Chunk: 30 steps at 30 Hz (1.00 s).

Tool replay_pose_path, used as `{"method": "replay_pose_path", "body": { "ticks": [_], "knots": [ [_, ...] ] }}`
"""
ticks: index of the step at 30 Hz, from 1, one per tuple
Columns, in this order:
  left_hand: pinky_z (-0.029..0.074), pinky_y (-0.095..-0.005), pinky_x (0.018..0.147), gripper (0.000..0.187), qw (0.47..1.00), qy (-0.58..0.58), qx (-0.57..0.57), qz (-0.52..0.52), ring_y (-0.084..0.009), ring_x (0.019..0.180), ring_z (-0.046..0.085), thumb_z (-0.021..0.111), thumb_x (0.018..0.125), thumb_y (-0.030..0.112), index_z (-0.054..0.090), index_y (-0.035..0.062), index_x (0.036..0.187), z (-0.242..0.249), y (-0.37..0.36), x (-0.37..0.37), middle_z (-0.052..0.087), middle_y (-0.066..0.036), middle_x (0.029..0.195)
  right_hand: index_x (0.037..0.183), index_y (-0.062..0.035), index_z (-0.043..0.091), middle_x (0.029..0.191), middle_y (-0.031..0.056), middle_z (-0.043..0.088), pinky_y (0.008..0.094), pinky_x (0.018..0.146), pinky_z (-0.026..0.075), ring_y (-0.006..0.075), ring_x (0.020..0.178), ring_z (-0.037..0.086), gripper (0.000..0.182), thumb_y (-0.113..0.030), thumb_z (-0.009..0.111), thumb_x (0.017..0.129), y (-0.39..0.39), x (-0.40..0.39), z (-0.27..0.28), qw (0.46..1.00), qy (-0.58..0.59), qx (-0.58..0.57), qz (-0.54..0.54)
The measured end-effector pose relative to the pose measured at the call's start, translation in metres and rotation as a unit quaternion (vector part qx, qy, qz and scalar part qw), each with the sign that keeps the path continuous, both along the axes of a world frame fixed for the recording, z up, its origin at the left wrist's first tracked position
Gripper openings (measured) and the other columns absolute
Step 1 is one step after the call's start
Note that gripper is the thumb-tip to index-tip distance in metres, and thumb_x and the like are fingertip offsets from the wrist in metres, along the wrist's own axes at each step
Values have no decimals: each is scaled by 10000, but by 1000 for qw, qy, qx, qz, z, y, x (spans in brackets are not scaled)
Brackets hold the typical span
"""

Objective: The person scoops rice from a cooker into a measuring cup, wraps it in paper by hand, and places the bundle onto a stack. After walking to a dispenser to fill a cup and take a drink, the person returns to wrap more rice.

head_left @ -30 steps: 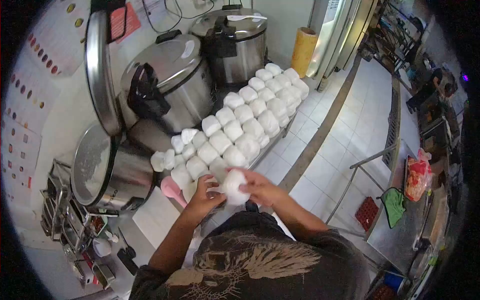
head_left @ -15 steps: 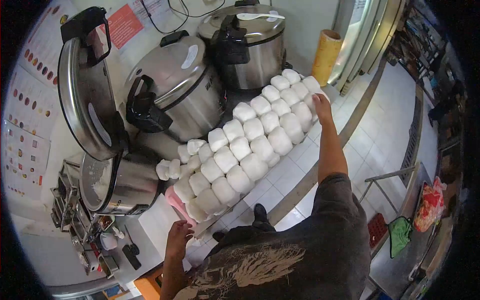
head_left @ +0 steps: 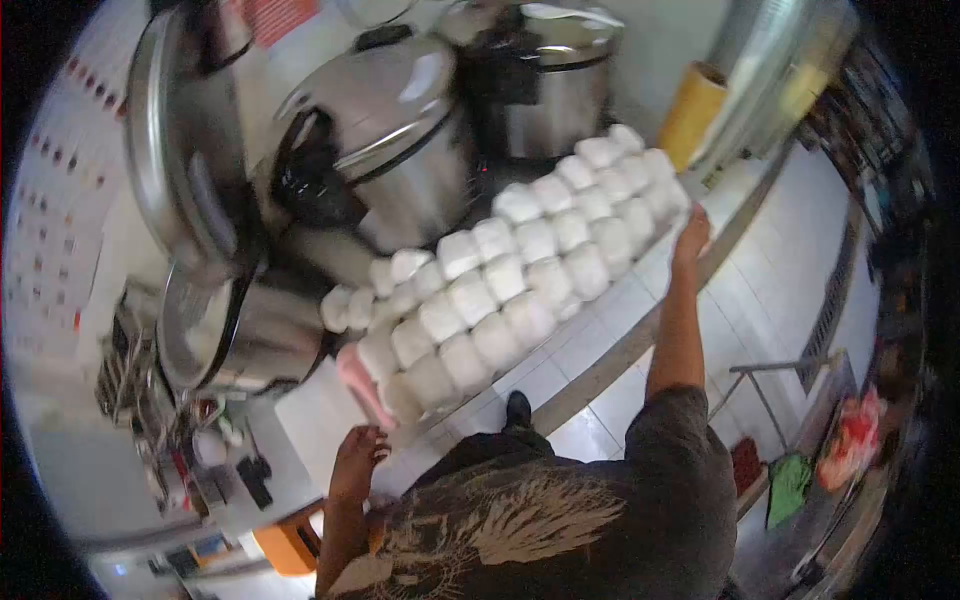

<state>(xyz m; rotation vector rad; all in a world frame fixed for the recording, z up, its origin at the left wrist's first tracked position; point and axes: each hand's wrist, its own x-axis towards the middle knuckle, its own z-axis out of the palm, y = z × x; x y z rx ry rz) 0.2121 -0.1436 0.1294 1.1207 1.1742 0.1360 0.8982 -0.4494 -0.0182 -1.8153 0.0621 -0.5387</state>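
Observation:
A long pile of white, rounded packets (head_left: 505, 275) lies in rows along the counter in front of me. My right hand (head_left: 692, 238) is at the far right end of the pile, just beside the last packets. Motion blur smears its fingers. My left hand (head_left: 358, 460) hangs near the pile's left end, by the counter edge, with loosely bent fingers and nothing visible in them. Above it, a pink item (head_left: 362, 385) is tucked against the end packets. A pale board-like surface (head_left: 318, 415) lies to the left of the pink item.
Behind the pile stand two closed steel rice cookers (head_left: 410, 150); a third cooker (head_left: 255, 335) at left has its lid (head_left: 185, 150) raised. A yellow cylinder (head_left: 692, 115) stands beyond the right end. Metal containers and utensils crowd the left counter. A green cloth (head_left: 790, 490) hangs at right.
The view has shifted and blurred. My right hand has gone from the top of the end packet to beside the pile's right end. My left hand stays near the left end.

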Motion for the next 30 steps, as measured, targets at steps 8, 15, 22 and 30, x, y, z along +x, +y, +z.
{"method": "replay_pose_path", "body": {
  "ticks": [8, 15, 22, 30],
  "knots": [
    [502, -304, 837, 219, 975, -62, 210, 38, -153, 882, 595, 589, 1014, 209, 593, 39, 1152, 44, 62, -54, 626, -50, 985, 1277, -2, 601, 1265, 158, 615, 382, 946, 462, 259, 1122, 574, 364, -268, 532, 1039, 121, -231, 128, 976, -108, -113, 155],
    [481, -274, 745, 126, 829, -37, 550, 92, -112, 795, 560, 581, 1012, 108, 617, 17, 1091, 111, 197, -120, 603, -17, 908, 1352, 5, 503, 1179, 137, 565, 385, 959, 474, 240, 1097, 590, 491, -69, 659, 893, 261, -522, 132, 679, 238, 6, 694],
    [503, -293, 809, 178, 766, 14, 642, -17, -152, 886, 628, 608, 999, 122, 631, 20, 1143, 146, 300, -129, 656, -67, 999, 1295, 181, 456, 1358, 339, 419, 568, 1150, 266, 559, 1322, 358, 598, -259, 619, 924, 324, -624, 62, 630, -42, -497, 595],
    [416, -475, 1064, 471, 656, 173, 617, -399, -387, 1235, 545, 699, 904, 354, 625, 50, 1256, 110, 451, -85, 597, -200, 1322, 1329, -61, 521, 1241, 225, 588, 510, 997, 457, 398, 1150, 563, 429, -139, 538, 907, 335, -634, 95, 681, 97, -437, 579]
  ]
}}
